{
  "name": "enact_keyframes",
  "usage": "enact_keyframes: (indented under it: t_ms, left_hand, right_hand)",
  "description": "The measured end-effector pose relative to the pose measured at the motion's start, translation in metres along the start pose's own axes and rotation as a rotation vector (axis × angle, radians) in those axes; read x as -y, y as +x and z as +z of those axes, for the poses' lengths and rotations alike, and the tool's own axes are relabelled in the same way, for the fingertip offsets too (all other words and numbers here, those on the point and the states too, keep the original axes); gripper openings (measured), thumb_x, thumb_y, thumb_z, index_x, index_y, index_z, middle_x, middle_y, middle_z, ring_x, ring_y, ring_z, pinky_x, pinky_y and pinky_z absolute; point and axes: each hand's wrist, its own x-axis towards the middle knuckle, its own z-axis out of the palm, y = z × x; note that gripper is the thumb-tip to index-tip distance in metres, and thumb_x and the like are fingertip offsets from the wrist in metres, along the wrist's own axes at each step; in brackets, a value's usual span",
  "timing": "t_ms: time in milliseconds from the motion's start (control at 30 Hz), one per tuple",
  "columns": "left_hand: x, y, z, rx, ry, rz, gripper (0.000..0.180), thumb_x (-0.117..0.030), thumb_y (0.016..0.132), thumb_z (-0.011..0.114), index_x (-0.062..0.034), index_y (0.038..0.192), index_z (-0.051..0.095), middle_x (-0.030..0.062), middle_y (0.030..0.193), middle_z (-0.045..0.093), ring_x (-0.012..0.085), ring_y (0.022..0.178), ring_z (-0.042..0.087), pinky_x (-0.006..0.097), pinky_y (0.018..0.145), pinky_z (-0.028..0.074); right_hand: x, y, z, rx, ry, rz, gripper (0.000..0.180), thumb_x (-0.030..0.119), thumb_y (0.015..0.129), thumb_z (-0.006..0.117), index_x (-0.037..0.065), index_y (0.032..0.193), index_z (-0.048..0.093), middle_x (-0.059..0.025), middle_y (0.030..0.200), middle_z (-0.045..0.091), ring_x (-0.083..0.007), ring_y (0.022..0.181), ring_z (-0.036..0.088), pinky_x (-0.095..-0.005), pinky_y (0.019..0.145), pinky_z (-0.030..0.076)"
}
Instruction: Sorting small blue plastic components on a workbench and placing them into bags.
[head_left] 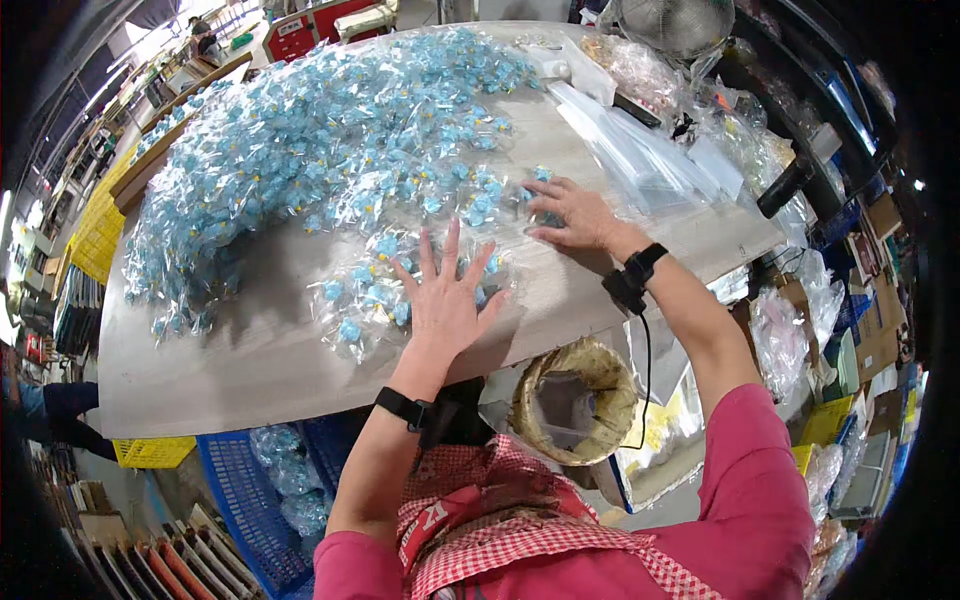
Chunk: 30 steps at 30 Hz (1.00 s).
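Observation:
A large heap of small clear bags (330, 130), each holding something light blue with a yellow dot, covers the back and left of the table (260, 370). My left hand (445, 305) lies with fingers spread over a smaller group of these bags (352, 328) near the front edge. To its right, my right hand (578, 217) reaches leftward with its fingers apart, at the edge of the bags. A blue-filled bag (541, 174) shows by its fingertips; its palm side is hidden. Each wrist wears a black strap.
Flat clear plastic sheets (650, 150) lie on the table's right. A fan (675, 25) stands at the back right. Below the front edge are a worn round bin (530, 400) with a liner and a blue crate (235, 500) holding bagged blue items. Wooden edging (150, 180) borders the far left.

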Motion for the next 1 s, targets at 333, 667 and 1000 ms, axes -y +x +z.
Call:
enact_keyframes:
  t_ms: [333,667,1000]
  left_hand:
    - [0.013,0.002,-0.004,0.17,0.018,0.145,0.063,-0.058,0.09,0.054,-0.0315,0.146,0.043,0.0113,0.152,0.038,0.0474,0.142,0.024,0.073,0.109,0.014]
    - [0.031,-0.009,-0.032,0.161,0.126,0.128,0.075,-0.063,0.083,0.061,-0.0271,0.146,0.043,0.0145,0.158,0.026,0.0427,0.145,0.019,0.072,0.11,0.013]
    - [0.055,-0.028,-0.025,0.065,-0.004,0.098,0.064,-0.059,0.081,0.063,-0.0246,0.135,0.057,0.0164,0.147,0.044,0.0435,0.142,0.028,0.065,0.109,0.021]
  right_hand:
    - [0.051,-0.048,0.003,-0.217,0.221,0.038,0.025,0.024,0.076,0.075,0.012,0.095,0.063,-0.0106,0.127,0.06,-0.0364,0.116,0.057,-0.0427,0.094,0.049]
    - [0.058,-0.068,0.006,-0.242,0.236,-0.016,0.027,0.013,0.075,0.071,0.009,0.099,0.06,-0.0095,0.115,0.063,-0.0327,0.102,0.058,-0.0406,0.087,0.049]
    - [0.12,-0.131,-0.048,0.214,0.831,0.298,0.022,0.014,0.079,0.074,0.006,0.092,0.058,-0.0043,0.095,0.064,-0.0095,0.089,0.057,-0.0279,0.079,0.046]
